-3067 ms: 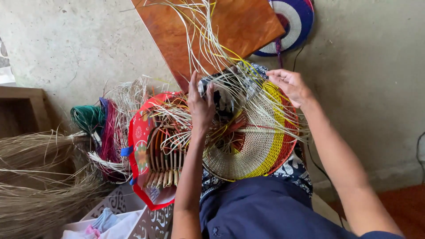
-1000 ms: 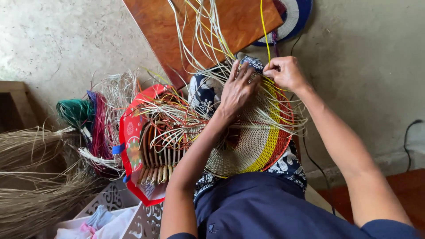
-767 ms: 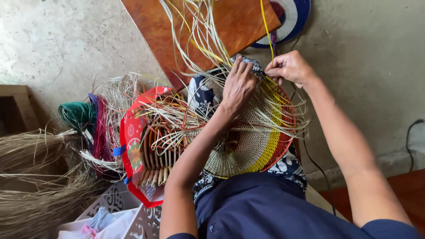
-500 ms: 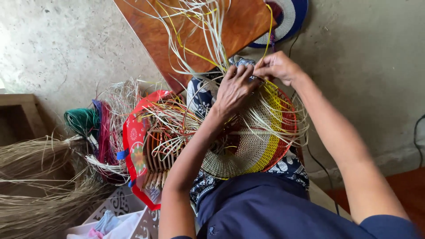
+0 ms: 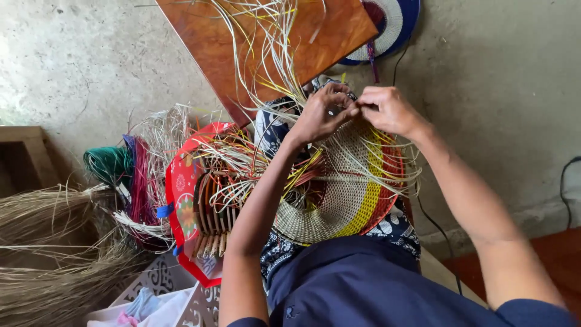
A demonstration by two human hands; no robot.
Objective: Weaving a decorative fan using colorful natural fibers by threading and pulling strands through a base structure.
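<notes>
A half-woven round basket (image 5: 348, 200) in cream, yellow and red bands rests on my lap, with many loose cream and yellow strands (image 5: 266, 60) sticking up from its far rim. My left hand (image 5: 321, 112) and my right hand (image 5: 390, 109) meet at that far rim, fingertips nearly touching. Both pinch thin strands at the rim between thumb and fingers. A yellow strand runs down into the weave just under my right hand. My patterned blue and white cloth (image 5: 272, 130) shows behind the left wrist.
A red patterned tray (image 5: 181, 200) leans to the left of the basket. Bundles of green, purple and pale fibre (image 5: 130, 175) and dry straw (image 5: 48, 254) lie further left. A brown wooden board (image 5: 266, 36) and a blue and white woven disc (image 5: 393, 24) lie beyond.
My right hand has come down from holding a long yellow strand upright to the rim. The left hand curled from flat on the weave to a pinch beside it.
</notes>
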